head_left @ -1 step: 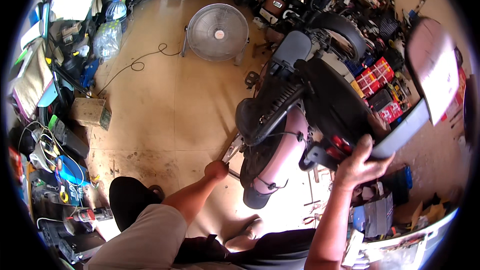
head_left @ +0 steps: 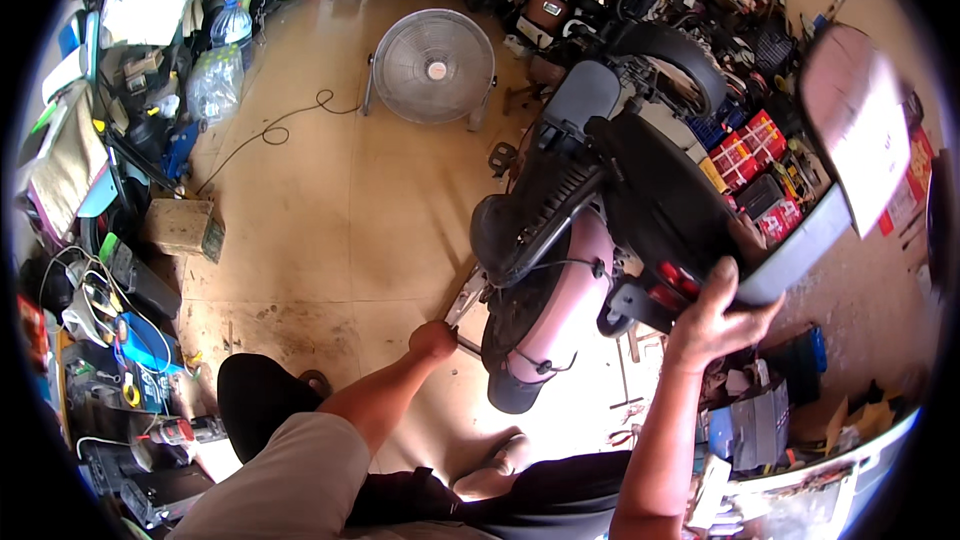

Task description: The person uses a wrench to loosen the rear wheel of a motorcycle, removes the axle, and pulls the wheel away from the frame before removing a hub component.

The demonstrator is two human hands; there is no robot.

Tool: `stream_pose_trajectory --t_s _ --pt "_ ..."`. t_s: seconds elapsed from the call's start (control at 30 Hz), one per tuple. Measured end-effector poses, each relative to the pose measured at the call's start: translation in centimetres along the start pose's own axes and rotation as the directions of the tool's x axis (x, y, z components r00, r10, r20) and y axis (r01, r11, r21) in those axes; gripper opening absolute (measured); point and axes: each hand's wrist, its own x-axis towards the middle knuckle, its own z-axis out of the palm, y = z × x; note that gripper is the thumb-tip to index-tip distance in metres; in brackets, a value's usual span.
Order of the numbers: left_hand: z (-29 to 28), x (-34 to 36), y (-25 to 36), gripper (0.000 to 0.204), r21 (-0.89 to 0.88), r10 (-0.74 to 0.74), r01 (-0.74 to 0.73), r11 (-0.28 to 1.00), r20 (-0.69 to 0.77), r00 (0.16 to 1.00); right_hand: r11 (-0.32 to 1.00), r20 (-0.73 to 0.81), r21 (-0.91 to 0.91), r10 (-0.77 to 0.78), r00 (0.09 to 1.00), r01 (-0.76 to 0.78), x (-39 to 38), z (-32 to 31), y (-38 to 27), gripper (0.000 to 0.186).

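A pink and black electric bike (head_left: 588,280) leans over in front of me, its fender and wheel toward me. My left hand (head_left: 433,340) is closed around a metal bar (head_left: 467,298) beside the wheel (head_left: 497,340). My right hand (head_left: 703,330) grips the end of a grey curved piece (head_left: 805,252), thumb up, next to red lights (head_left: 676,282). A pale pink rounded panel (head_left: 855,120) is joined to that grey piece and catches bright glare. The black body part (head_left: 665,205) lies between the fender and my right hand. My right fingertips are partly hidden.
A round floor fan (head_left: 435,65) stands ahead with its cord on the floor. Parts and clutter (head_left: 560,0) are heaped at the far right. A wooden block (head_left: 180,228) and tools lie left. Grey boxes (head_left: 750,430) sit at the lower right.
My right hand, the grey piece and the pink panel have shifted slightly left. My left hand keeps its hold on the bar.
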Motion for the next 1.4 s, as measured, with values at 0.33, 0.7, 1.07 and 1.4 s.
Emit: stream_pose_trajectory --t_s 0.33,0.7,1.07,1.4 --pt "-19.4 -9.4 9.6 0.023 -0.666 0.289 0.071 0.743 0.414 0.863 0.963 0.048 0.160 0.213 0.976 -0.218 0.2 -2.0 -1.9 0.039" --pt "-18.7 -11.7 11.4 0.037 -0.783 0.072 -0.078 0.617 -0.043 0.996 0.966 0.033 0.122 0.225 0.974 -0.227 0.3 -1.9 -1.3 0.050" --pt "-16.8 -8.6 8.5 0.026 -0.895 0.114 0.420 0.150 0.438 0.892 0.936 0.138 0.134 0.309 0.941 -0.326 0.3 -2.5 -2.0 0.058" --pt "-12.4 -8.3 10.0 0.022 -0.979 0.109 0.132 0.155 0.150 0.983 0.953 0.159 0.108 0.265 0.951 -0.283 0.1 -2.7 -1.1 0.061"
